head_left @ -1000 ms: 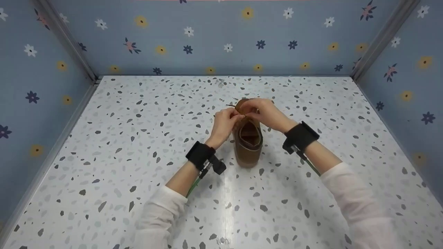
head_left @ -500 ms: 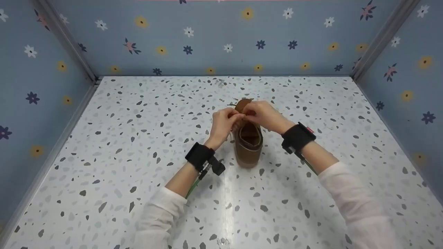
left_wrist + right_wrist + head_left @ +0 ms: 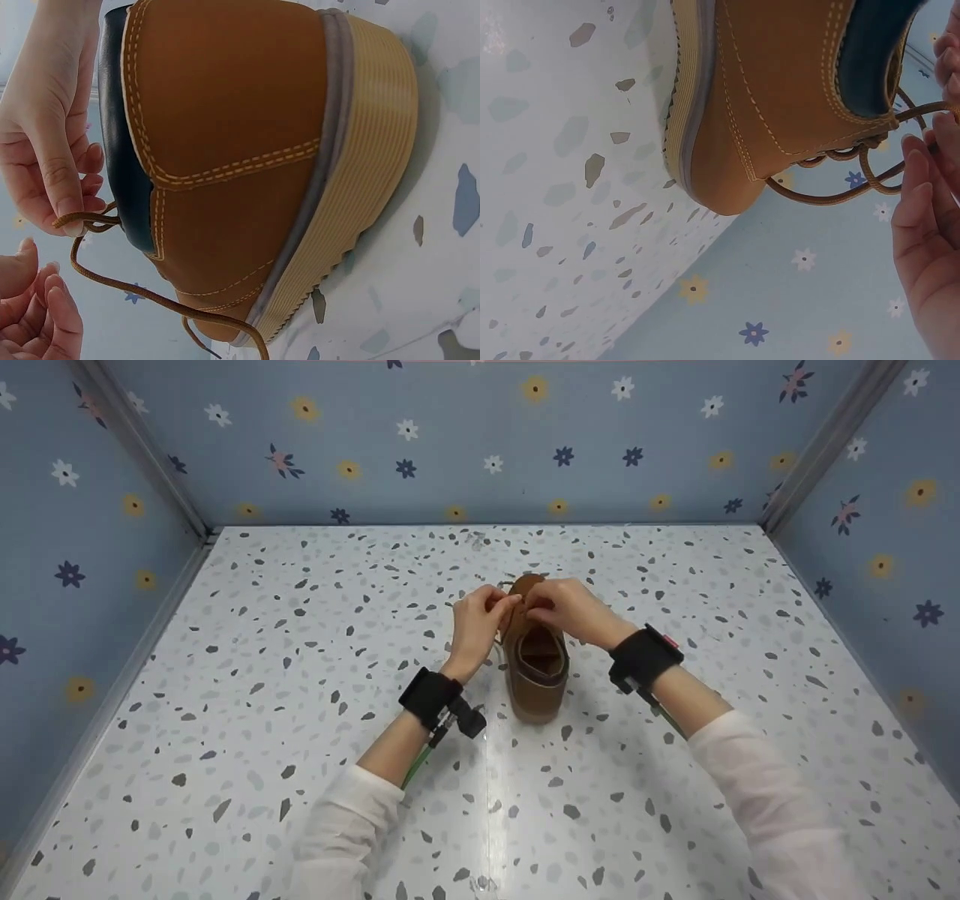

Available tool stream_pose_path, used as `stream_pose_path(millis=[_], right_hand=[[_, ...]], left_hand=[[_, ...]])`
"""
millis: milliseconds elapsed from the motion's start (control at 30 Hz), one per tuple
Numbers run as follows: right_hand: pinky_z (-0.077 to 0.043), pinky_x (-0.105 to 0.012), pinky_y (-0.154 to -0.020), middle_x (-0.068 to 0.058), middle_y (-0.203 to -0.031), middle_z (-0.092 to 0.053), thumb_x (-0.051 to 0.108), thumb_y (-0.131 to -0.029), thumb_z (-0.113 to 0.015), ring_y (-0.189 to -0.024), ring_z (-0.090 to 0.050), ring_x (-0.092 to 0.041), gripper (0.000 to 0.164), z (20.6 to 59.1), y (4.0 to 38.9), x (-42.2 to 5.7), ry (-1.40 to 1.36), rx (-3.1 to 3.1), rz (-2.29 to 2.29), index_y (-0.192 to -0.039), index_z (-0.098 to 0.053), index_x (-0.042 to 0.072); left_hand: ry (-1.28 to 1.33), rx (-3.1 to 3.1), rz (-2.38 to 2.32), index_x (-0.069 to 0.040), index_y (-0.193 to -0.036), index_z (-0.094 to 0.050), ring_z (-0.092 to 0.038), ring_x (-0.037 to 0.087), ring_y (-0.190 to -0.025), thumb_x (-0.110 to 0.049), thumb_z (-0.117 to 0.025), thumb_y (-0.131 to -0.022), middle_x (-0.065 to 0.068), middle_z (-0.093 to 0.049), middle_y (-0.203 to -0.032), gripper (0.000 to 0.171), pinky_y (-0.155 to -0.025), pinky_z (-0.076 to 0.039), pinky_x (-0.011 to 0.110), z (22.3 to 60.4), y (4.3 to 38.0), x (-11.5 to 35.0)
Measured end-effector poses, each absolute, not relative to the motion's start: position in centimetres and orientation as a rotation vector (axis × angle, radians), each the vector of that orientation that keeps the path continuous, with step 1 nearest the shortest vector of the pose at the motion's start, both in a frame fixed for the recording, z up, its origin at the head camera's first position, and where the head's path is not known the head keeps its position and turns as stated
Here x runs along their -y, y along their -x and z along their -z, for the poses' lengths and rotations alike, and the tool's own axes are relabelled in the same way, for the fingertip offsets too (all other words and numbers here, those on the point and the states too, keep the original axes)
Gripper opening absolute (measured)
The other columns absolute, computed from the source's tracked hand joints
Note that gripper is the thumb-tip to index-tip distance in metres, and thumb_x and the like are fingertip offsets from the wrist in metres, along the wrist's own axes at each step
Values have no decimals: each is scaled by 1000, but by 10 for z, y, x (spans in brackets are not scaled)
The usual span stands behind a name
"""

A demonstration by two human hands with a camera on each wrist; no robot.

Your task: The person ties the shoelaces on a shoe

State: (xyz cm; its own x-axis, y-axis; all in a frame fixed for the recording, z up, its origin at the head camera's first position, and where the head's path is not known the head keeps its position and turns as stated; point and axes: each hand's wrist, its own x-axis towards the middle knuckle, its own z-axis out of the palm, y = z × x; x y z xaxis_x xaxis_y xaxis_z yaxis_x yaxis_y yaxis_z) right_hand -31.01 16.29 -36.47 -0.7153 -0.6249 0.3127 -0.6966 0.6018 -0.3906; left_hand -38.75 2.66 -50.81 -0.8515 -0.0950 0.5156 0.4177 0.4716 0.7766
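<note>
Three soft blue walls stand around me: a back wall (image 3: 480,491), a left wall (image 3: 37,675) and a right wall (image 3: 877,615). They are dotted with yellow flowers (image 3: 305,409), white flowers (image 3: 407,430), dark blue flowers (image 3: 406,469) and pink flowers (image 3: 281,460) (the pink ones have dark leaves). Gray metal strips (image 3: 142,446) run up both back corners. Below is a white terrazzo-patterned surface (image 3: 315,780), with gray and brown specks. Light makes a shiny streak (image 3: 496,802) along a thin seam (image 3: 488,840).
</note>
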Motion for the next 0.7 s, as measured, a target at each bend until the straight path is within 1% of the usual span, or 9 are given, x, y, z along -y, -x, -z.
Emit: stream_pose_path(millis=[67,133,167,267,300,367,400,567,700], right_hand=[[-33,-15,-50,9,-66,-47,18,-67,-52,-57,-39,4,8,364,310,-163,-1102,2695,-744,-74,-53,14],[-34,-15,-51,8,-66,-47,18,-67,-52,-58,-40,4,8,364,310,-163,-1099,2702,-746,-74,-53,14],[-34,-15,-51,8,-66,-47,17,-67,-52,-57,-40,3,8,364,310,-163,-1100,2700,-749,-74,-53,13],[-34,-16,-50,7,-66,-47,17,-67,-52,-57,-41,1,8,363,310,-163,-1098,2699,-762,-73,-52,12],[-34,-17,-50,6,-66,-47,16,-67,-51,-57,-41,0,7,363,310,-164,-1095,2699,-770,-73,-52,11],[-34,-17,-50,6,-66,-47,17,-68,-51,-57,-42,-2,8,362,310,-164,-1083,2701,-783,-72,-52,10],[-34,-17,-49,6,-65,-48,16,-68,-50,-56,-43,-3,8,362,310,-164,-1076,2703,-792,-72,-52,10],[-35,-18,-46,4,-63,-48,15,-69,-50,-54,-43,-4,7,362,311,-164,-1056,2691,-833,-71,-51,9],[-35,-17,-45,4,-62,-49,15,-69,-50,-52,-43,-3,6,360,311,-164,-1029,2705,-874,-71,-51,9]], left_hand=[[290,2234,1376,-21,-67,-50,-36,6,-40,-42,-44,-63,-7,-42,-53,22,-36,-27,22,503,385,-24],[309,2251,1410,-19,-69,-50,-37,7,-42,-40,-45,-64,-5,-43,-54,23,-37,-28,24,487,374,-22],[312,2272,1429,-16,-70,-51,-37,8,-44,-37,-45,-66,-3,-43,-55,22,-38,-29,24,471,362,-20],[315,2312,1482,-11,-72,-49,-39,10,-48,-32,-48,-66,0,-44,-57,21,-41,-31,25,431,330,-15],[313,2331,1473,-11,-73,-49,-40,10,-50,-32,-47,-67,0,-43,-58,22,-42,-31,25,418,318,-14],[325,2364,1440,-9,-74,-48,-40,9,-53,-30,-47,-68,0,-43,-61,22,-45,-31,21,403,304,-12],[337,2376,1417,-10,-75,-48,-39,8,-55,-32,-47,-67,-1,-42,-64,24,-46,-31,20,402,302,-12],[410,2457,1352,-6,-81,-48,-38,8,-61,-26,-47,-69,4,-43,-74,24,-52,-30,17,402,298,-12],[418,2484,1353,-5,-81,-49,-39,11,-63,-21,-50,-69,4,-43,-75,20,-53,-30,18,407,300,-13]])
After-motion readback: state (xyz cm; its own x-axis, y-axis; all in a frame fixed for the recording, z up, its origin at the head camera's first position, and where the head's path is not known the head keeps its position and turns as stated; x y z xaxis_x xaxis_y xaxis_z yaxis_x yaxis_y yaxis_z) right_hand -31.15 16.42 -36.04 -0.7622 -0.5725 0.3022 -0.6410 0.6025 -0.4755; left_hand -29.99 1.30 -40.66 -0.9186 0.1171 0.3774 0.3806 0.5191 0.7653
